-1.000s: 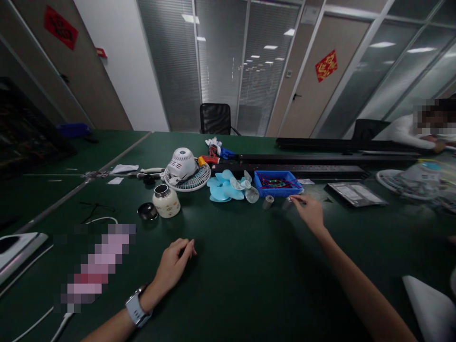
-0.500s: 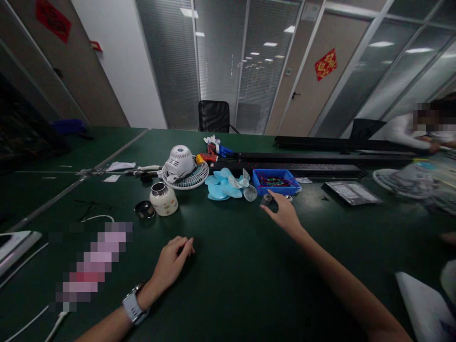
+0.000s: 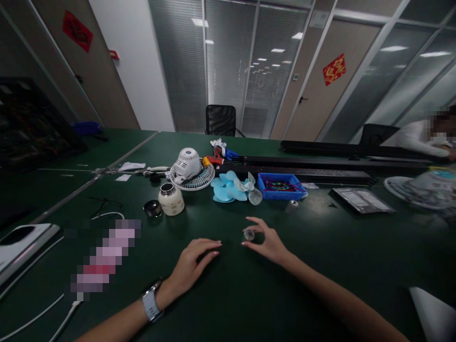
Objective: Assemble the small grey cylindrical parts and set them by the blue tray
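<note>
In the head view, my right hand [image 3: 269, 242] holds a small grey metal cylinder [image 3: 249, 234] with thumb and fingers, its round end facing me. My left hand [image 3: 190, 263], with a watch on the wrist, hovers or rests low over the table with thumb and fingers apart and nothing between them. The held cylinder is to the right of its fingertips. A second small grey cylinder [image 3: 292, 205] stands on the table behind my right hand. Light-blue fan blades [image 3: 228, 186] lie farther back, with a clear fan blade [image 3: 255, 196] beside them.
A blue bin [image 3: 283, 194] of wires sits behind. Left are a cream jar [image 3: 171, 202], a black lid [image 3: 153, 209] and a white fan part [image 3: 188, 162] on a grille. Black rails [image 3: 320, 175] run along the back. A person [image 3: 415, 135] works at far right.
My right hand has brought the cylinder nearer and leftward, toward my left hand. My left hand has moved right, and its fingers have spread from a curl. The view has shifted slightly.
</note>
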The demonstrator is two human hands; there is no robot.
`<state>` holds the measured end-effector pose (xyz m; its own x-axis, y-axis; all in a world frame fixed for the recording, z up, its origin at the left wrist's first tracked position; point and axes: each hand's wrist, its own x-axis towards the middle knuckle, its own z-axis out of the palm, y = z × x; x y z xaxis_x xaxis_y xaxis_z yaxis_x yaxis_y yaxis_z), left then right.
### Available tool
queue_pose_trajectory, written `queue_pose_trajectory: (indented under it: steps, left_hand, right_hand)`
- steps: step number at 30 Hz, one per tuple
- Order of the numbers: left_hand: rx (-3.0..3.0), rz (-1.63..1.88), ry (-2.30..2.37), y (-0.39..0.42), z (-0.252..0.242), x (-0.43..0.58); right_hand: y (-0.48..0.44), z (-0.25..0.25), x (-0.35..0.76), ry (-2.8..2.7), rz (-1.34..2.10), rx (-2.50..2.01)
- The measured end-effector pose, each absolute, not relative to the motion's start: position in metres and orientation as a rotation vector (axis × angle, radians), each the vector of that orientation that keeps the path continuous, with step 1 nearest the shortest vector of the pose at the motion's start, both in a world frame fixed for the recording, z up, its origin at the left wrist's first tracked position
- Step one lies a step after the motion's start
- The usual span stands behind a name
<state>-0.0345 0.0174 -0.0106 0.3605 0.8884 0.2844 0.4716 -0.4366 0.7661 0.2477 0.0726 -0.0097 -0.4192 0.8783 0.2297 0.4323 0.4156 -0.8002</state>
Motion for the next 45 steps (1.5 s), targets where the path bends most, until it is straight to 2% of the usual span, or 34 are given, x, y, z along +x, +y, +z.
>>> queue_pose_trajectory:
  steps: [6, 12, 16, 25, 31, 38, 43, 45]
  left_hand:
    - [2.150, 1.004, 1.088, 0.021, 0.003, -0.006]
    - [2.183, 1.027, 1.064, 0.028, 0.013, -0.001]
    - [2.099, 1.125, 1.204, 0.029, 0.012, -0.014]
    - [1.941, 0.764, 1.358, 0.019, -0.027, -0.059]
    - [1.934, 0.727, 1.351, 0.018, -0.028, -0.060]
    - [1.837, 0.757, 1.419, 0.015, -0.021, -0.059]
    - [1.820, 0.820, 1.399, 0.016, -0.024, -0.059]
    - [1.795, 0.868, 1.386, 0.016, -0.024, -0.059]
  right_hand:
    - [0.039, -0.015, 0.197, -1.945, 1.122, -1.005]
    - [0.040, -0.016, 0.191, -1.903, 1.181, -1.025]
    - [0.040, -0.019, 0.192, -1.872, 1.196, -1.002]
    - [0.038, -0.017, 0.196, -1.942, 1.192, -0.919]
    - [0.055, -0.023, 0.215, -1.921, 0.997, -1.067]
    - [0.137, -0.046, 0.286, -1.504, 0.575, -1.292]
    - [0.165, -0.056, 0.309, -1.440, 0.523, -1.300]
    - [0.159, -0.051, 0.305, -1.453, 0.387, -1.287]
